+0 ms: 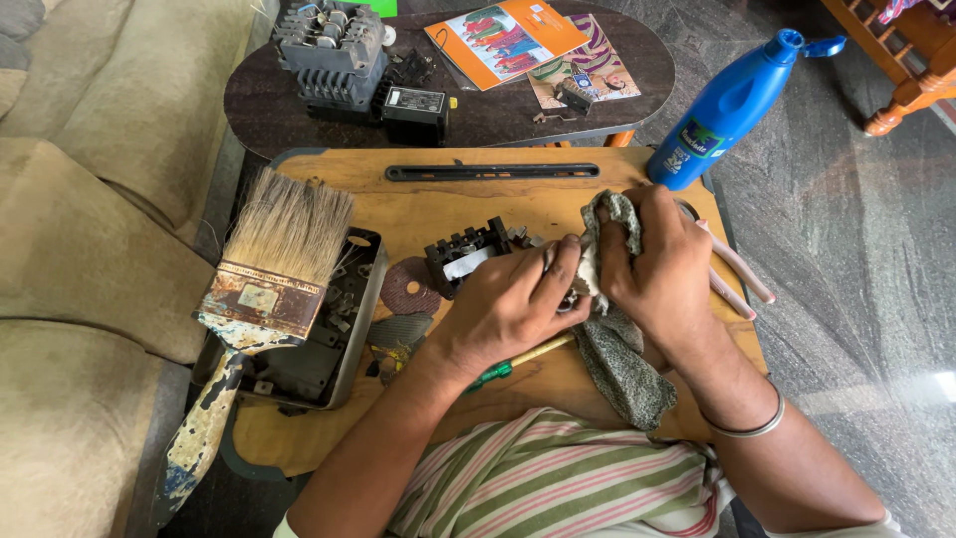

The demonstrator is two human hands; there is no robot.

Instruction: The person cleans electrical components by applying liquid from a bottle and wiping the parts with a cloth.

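My left hand (508, 304) is closed around a small part I can't make out, at the middle of the wooden board (418, 204). My right hand (652, 264) pinches the grey cloth (612, 364) against it. The cloth's long axis runs from the far edge toward me, its tail draped over the near edge.

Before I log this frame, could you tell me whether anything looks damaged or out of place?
The wide paintbrush lies tilted across the open metal box, its ferrule rusted and its paint peeling. Both hands, left and right, hold a grey cloth.
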